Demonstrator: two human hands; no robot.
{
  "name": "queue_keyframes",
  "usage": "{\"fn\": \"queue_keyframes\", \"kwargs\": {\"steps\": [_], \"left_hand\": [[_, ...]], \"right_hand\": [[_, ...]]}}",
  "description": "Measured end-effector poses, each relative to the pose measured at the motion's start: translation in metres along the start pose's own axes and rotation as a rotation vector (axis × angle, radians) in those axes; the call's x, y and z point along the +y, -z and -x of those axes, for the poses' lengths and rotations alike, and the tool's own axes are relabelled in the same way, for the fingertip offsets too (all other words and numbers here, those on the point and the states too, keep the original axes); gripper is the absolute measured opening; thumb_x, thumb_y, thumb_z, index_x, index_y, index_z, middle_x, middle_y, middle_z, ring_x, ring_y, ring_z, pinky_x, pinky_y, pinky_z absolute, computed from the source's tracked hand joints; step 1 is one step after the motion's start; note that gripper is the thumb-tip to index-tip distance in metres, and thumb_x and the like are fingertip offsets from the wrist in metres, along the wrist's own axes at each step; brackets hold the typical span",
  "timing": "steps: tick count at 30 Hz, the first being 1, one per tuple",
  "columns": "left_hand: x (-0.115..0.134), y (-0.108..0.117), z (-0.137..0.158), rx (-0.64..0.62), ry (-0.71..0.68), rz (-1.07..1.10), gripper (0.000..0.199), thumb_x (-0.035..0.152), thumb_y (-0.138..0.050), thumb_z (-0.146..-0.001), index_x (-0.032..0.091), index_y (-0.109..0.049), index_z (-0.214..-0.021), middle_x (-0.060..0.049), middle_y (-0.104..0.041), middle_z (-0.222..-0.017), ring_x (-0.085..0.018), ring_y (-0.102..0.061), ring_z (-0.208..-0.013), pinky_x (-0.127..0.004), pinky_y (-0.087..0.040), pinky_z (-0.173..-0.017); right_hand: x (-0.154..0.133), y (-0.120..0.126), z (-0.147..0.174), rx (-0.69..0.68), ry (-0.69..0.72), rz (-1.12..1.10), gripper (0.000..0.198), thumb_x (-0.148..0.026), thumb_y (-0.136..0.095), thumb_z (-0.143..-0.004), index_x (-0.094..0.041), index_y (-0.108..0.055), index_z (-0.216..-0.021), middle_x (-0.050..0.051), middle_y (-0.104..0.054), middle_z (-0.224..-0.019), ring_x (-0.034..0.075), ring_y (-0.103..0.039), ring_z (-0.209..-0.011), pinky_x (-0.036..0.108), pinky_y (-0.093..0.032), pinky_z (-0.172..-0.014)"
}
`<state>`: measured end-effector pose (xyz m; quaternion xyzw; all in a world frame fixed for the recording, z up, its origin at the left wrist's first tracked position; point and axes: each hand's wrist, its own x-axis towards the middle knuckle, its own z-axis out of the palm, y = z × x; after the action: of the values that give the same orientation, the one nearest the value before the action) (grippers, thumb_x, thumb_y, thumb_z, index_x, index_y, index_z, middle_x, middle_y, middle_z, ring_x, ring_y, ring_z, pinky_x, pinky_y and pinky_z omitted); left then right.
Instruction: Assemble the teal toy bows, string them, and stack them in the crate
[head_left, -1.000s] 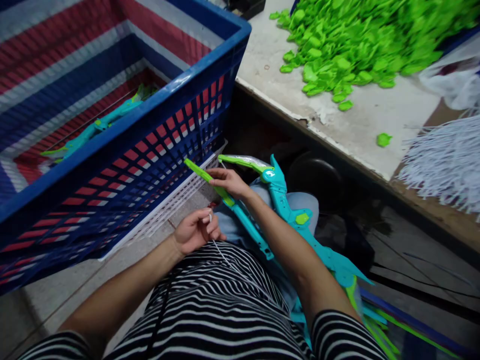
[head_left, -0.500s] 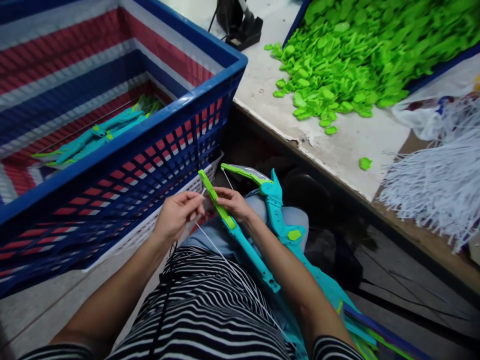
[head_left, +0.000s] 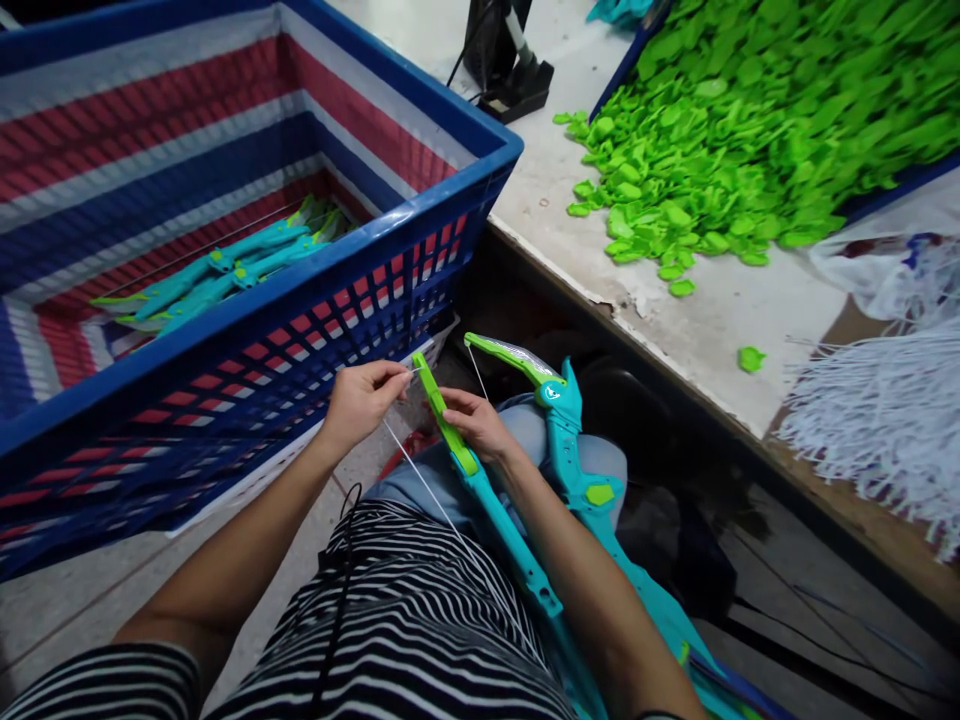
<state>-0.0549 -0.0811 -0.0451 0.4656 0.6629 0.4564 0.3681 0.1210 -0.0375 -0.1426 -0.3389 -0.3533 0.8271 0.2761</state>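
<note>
Between the blue crate [head_left: 397, 215] and the tabletop [head_left: 675, 340], we bend both elbows, hands almost meeting.
Green plastic pieces [head_left: 720, 170] heap on the tabletop; the toy bow [head_left: 510, 530] slants before us. Our right hand's [head_left: 476, 420] grip clasps its green limb; our left hand [head_left: 367, 398] pinches white string [head_left: 427, 484] beside the limb's tip.
</note>
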Motion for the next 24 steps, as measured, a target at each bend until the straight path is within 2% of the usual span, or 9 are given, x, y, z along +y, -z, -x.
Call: {"fn": "queue_keyframes", "kwargs": {"steps": [7,15,18,21,24], "left_hand": [[-0.002,0.003,-0.003,-0.015,-0.050,-0.093,0.016,0.026,-0.058,-0.074,0.015,-0.066,-0.066,0.002,-0.062,-0.056,-0.010,-0.052,-0.052,-0.019,-0.040,-0.052],[-0.001,0.003,-0.002,-0.037,-0.071,-0.081,0.016,0.028,-0.058,-0.075,0.015,-0.065,-0.068,0.001,-0.062,-0.057,-0.009,-0.053,-0.054,-0.019,-0.040,-0.053],[0.000,0.003,-0.006,-0.104,0.020,0.058,0.016,0.030,-0.063,-0.071,0.015,-0.063,-0.078,0.002,-0.062,-0.056,-0.008,-0.050,-0.047,-0.019,-0.037,-0.047],[0.000,0.005,-0.013,-0.211,0.158,0.231,0.039,0.034,-0.071,-0.065,0.015,-0.060,-0.097,0.003,-0.062,-0.054,-0.006,-0.044,-0.038,-0.017,-0.030,-0.038],[-0.001,0.008,-0.019,-0.272,0.217,0.300,0.044,0.039,-0.075,-0.060,0.012,-0.063,-0.093,0.001,-0.061,-0.052,-0.006,-0.043,-0.038,-0.017,-0.026,-0.036]], "right_hand": [[0.002,0.000,0.000,0.005,-0.001,0.010,0.045,-0.030,-0.084,-0.053,-0.024,-0.072,-0.097,0.000,-0.073,-0.087,0.013,-0.064,-0.073,0.025,-0.049,-0.067],[-0.001,-0.003,0.000,0.012,0.009,0.005,0.045,-0.028,-0.084,-0.052,-0.023,-0.072,-0.096,0.002,-0.073,-0.096,0.015,-0.065,-0.084,0.029,-0.049,-0.080],[-0.001,-0.005,0.001,0.011,0.014,0.017,0.044,-0.029,-0.084,-0.052,-0.023,-0.072,-0.095,0.001,-0.073,-0.095,0.014,-0.065,-0.082,0.029,-0.049,-0.081],[0.002,-0.006,0.005,-0.011,0.035,0.068,0.044,-0.032,-0.083,-0.055,-0.023,-0.071,-0.097,0.001,-0.072,-0.097,0.015,-0.065,-0.085,0.031,-0.049,-0.085],[0.001,-0.011,0.008,-0.025,0.100,0.172,0.045,-0.037,-0.079,-0.061,-0.023,-0.069,-0.102,0.003,-0.071,-0.102,0.018,-0.064,-0.093,0.034,-0.048,-0.089]]}}
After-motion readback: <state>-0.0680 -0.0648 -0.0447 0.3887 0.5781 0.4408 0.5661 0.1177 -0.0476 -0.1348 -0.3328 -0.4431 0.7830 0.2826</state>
